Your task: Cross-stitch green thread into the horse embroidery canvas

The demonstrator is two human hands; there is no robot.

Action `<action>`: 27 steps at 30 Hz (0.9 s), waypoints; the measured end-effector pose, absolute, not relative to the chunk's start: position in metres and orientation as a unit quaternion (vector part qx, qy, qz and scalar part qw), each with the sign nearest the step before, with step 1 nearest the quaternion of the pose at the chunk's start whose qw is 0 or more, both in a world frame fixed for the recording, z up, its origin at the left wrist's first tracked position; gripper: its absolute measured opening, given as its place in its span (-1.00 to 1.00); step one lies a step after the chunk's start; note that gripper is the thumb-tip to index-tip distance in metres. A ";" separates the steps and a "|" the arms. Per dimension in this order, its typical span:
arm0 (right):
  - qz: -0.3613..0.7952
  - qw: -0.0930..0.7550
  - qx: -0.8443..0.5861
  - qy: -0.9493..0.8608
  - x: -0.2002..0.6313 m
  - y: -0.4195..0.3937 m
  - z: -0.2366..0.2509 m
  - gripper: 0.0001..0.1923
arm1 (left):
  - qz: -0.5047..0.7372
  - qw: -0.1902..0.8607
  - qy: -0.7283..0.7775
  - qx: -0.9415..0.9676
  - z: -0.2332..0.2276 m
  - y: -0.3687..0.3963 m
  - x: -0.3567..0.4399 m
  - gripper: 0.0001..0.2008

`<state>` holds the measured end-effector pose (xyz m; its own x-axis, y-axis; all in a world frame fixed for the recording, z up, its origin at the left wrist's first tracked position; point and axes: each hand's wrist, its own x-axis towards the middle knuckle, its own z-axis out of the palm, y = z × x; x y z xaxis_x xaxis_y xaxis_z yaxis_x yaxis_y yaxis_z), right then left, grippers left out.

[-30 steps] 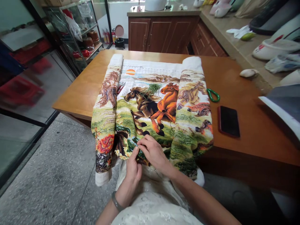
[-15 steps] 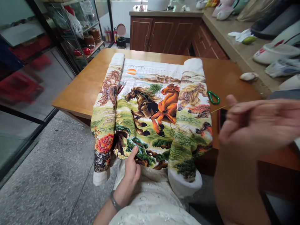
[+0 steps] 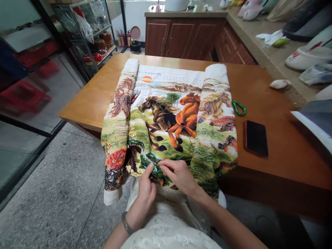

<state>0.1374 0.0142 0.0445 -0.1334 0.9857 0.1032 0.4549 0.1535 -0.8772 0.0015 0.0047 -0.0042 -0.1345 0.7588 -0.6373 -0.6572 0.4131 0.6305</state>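
Embroidery (image 3: 168, 117) of running horses drapes from the table (image 3: 85, 100) edge into my lap, rolled at both sides. My left hand (image 3: 145, 188) pinches its near hem to keep the cloth taut; my right hand (image 3: 178, 176) closes fingertips on it, probably around a needle too small to see.

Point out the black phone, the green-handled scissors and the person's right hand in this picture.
black phone (image 3: 255, 138), head view, centre of its dark screen.
green-handled scissors (image 3: 239, 107), head view, on the green handle loop.
right hand (image 3: 178, 175), head view, back of the hand.
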 end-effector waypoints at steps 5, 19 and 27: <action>0.335 0.361 -0.547 -0.677 0.135 0.018 0.040 -0.70 | 0.543 0.661 0.517 0.045 -0.005 0.005 0.002 -0.81; 0.208 0.237 -0.556 -0.769 0.134 0.016 0.038 -0.72 | 0.551 0.656 0.514 0.041 -0.005 0.006 0.003 -0.82; 0.169 0.134 -0.567 -0.795 0.126 0.019 0.049 -0.74 | 0.557 0.644 0.523 0.033 -0.009 0.005 0.004 -0.83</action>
<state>0.1261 0.0195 0.0490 -0.3213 0.9467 0.0220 0.8561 0.3003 -0.4206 0.0043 0.0050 -0.0088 -0.1671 0.7521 -0.6375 -0.6830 0.3780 0.6250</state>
